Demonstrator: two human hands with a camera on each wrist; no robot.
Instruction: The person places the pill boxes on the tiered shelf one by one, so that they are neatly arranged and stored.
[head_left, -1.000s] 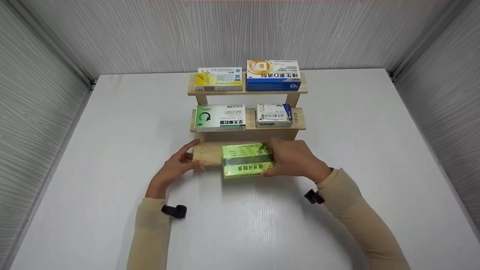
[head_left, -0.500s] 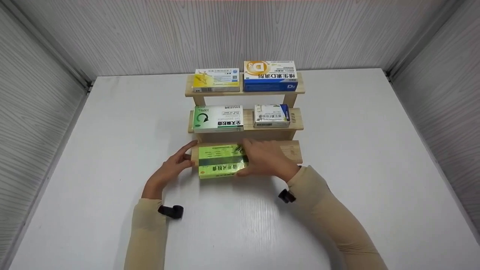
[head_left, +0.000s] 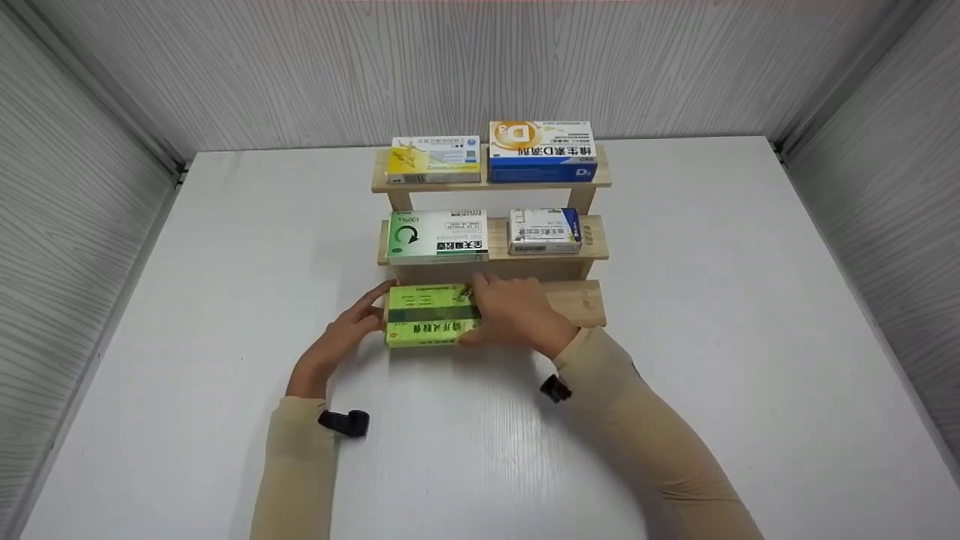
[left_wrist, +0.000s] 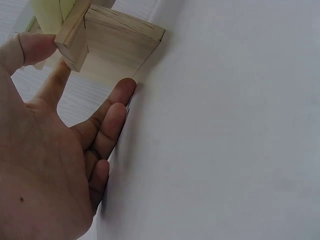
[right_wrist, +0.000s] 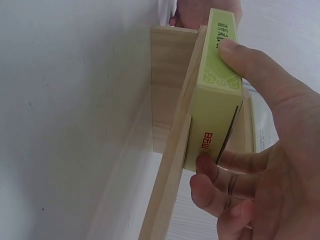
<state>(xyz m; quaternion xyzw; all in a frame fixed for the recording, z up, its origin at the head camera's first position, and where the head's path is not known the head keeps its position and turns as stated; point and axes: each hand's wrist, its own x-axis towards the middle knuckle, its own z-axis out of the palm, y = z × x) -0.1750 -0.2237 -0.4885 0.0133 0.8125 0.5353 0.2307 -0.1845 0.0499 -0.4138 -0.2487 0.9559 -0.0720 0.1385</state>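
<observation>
A green medicine box [head_left: 431, 313] lies on the left part of the lowest step of a three-tier wooden stand [head_left: 574, 304]. My right hand [head_left: 514, 311] grips the box at its right end. In the right wrist view the thumb is on its printed face [right_wrist: 220, 60] and the fingers are at the far side. My left hand [head_left: 337, 341] is at the left end of the same step. Seen from the left wrist, thumb and index finger hold the board's end [left_wrist: 75, 42], and the other fingers lie loosely curled by the white tabletop [left_wrist: 215, 125].
On the middle step stand a green-and-white box [head_left: 437, 236] and a small white-and-blue box [head_left: 544, 230]. The top step bears a yellow-and-white box [head_left: 433, 159] and a larger D3 box [head_left: 541, 151]. A grey wood-grain wall [head_left: 480, 67] rises behind.
My right hand has carried the green box leftward, from over the middle of the lowest step onto its left end. The left hand has stayed at the board's end.
</observation>
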